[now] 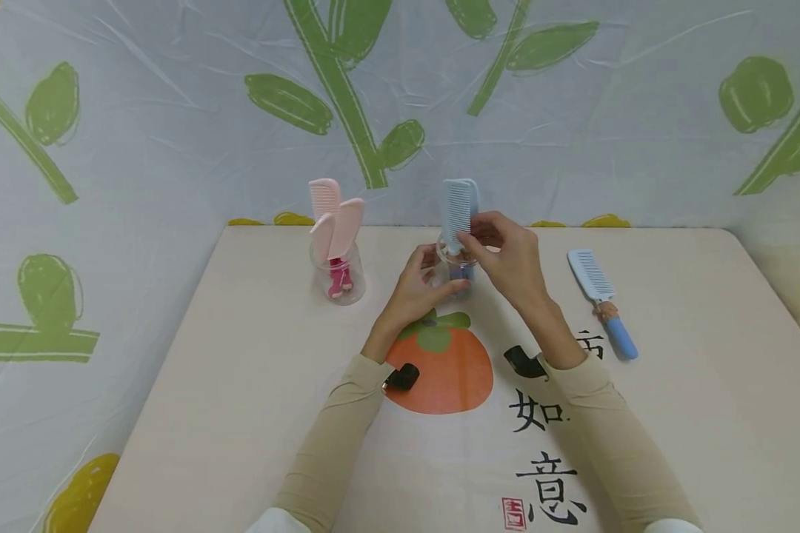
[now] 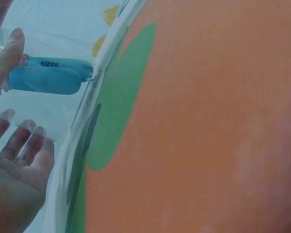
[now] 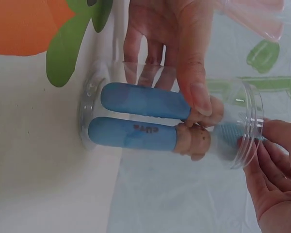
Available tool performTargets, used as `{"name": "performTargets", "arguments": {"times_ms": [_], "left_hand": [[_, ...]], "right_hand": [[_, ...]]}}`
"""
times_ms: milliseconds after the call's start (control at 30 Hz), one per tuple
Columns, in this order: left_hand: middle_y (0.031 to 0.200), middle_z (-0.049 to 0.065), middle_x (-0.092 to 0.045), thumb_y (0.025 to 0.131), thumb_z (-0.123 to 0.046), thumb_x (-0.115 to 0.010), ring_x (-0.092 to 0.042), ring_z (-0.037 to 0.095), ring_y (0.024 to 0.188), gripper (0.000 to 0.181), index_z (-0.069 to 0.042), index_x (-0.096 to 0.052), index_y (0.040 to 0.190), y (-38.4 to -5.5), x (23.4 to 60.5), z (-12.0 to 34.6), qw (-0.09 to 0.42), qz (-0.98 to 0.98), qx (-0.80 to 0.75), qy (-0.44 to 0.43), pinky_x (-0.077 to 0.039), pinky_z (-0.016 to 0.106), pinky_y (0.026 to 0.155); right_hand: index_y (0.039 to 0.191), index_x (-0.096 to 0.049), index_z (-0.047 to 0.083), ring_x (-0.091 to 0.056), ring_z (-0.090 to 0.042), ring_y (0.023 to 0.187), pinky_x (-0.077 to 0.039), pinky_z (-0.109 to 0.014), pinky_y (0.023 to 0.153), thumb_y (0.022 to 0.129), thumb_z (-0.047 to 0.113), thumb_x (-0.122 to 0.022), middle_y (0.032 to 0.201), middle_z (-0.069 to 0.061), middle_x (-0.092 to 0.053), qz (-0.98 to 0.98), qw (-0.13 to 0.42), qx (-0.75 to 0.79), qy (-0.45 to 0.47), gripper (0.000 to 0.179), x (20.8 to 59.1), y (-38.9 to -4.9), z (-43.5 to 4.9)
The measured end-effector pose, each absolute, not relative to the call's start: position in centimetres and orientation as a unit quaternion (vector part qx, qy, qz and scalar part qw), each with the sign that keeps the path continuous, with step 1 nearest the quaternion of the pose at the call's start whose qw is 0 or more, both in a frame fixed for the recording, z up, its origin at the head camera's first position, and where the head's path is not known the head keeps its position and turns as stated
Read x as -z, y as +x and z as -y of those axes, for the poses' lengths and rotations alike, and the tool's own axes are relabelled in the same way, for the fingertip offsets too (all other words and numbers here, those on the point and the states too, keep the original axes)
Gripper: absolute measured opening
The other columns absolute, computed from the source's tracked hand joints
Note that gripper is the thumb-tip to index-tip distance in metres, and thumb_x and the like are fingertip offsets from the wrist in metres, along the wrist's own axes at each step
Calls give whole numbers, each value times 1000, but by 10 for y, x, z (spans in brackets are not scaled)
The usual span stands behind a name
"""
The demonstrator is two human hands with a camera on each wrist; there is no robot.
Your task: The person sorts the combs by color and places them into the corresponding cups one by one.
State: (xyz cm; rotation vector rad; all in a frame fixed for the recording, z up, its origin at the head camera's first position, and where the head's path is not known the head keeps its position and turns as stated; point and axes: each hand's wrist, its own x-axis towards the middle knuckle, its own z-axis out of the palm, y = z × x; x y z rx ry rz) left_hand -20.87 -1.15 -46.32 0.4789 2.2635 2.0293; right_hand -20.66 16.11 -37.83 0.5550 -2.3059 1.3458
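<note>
A clear plastic jar stands at the back middle of the table, with two light blue combs in it. Their blue handles point down inside, each with a small brown figure at its top, and the toothed heads rise above the rim. My left hand holds the jar from the left, thumb across the front and fingers behind. At the jar's mouth, my right hand pinches a blue comb between thumb and fingers. Another light blue comb lies on the table to the right.
Left of my hands stands a second clear jar with several pink combs upright in it. The pale table mat bears a printed orange persimmon and black characters. A leaf-patterned sheet hangs behind the table.
</note>
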Motion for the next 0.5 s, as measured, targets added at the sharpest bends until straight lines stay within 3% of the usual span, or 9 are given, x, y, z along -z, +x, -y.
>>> {"name": "performTargets", "arguments": {"times_ms": [300,500], "left_hand": [[138,6,-51,87,-21,-85,-48,19,130,71,-11,-43,142,-209,464,13,33,-752,-641,154,-38,44,116],[137,4,-51,87,-26,-85,-48,18,129,72,-12,-42,142,-208,464,14,35,-754,-638,155,-38,42,116]], "right_hand": [[113,-67,-7,-71,-27,95,-57,-25,88,90,2,-78,103,-15,-72,824,196,-482,226,27,377,-198,-182],[115,-67,-4,-69,-24,98,-57,-27,91,95,5,-73,106,-13,-72,843,189,-458,209,23,379,-193,-197]]}}
